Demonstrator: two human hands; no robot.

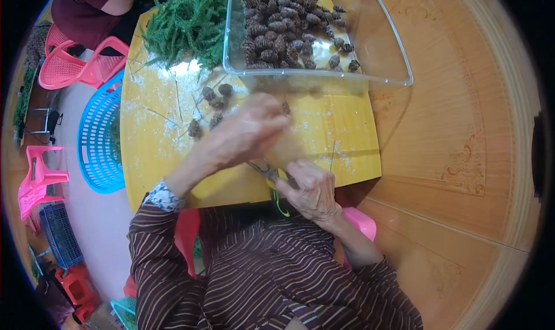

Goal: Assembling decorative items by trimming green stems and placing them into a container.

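My left hand (248, 130) is smeared by motion above the yellow tabletop (144, 174), with its fingers curled in toward the right. A brown pine cone (286, 107) shows just past its fingertips; whether the fingers hold it is unclear. Closer to the table's front edge, my right hand (312, 191) is closed around pliers (267, 172) with yellow-green handles, partly covered by the fingers. The metal jaws point up and left, under my left wrist. Several loose pine cones (217, 102) lie to the left of my left hand, among thin dark stems.
A clear plastic bin (318, 75) full of pine cones stands at the back. Beside it lies a heap of green fir sprigs (188, 23). White flakes dot the tabletop. A blue basket (95, 139) and pink chairs (81, 67) stand left. Carved wooden panelling (451, 116) rises right; another person sits far left.
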